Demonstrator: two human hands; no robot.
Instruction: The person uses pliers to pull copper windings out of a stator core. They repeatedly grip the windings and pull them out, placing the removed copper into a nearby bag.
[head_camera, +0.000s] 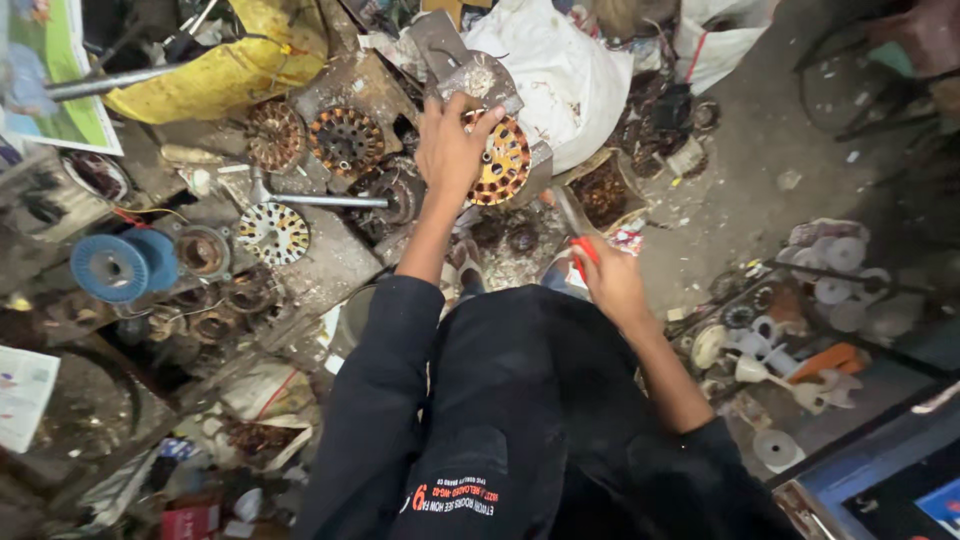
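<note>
My left hand reaches forward and grips a round motor stator with copper windings and orange insulation, which rests on a grey metal block. My right hand is lower and to the right, closed around a tool with a red handle whose metal blade points up toward the stator. Both arms wear dark sleeves and my dark-clothed lap fills the lower middle of the view.
Other stators and a white-toothed one lie at left with a metal rod, a blue wire spool and a yellow sack. White sacks sit behind. White plastic spools lie at right.
</note>
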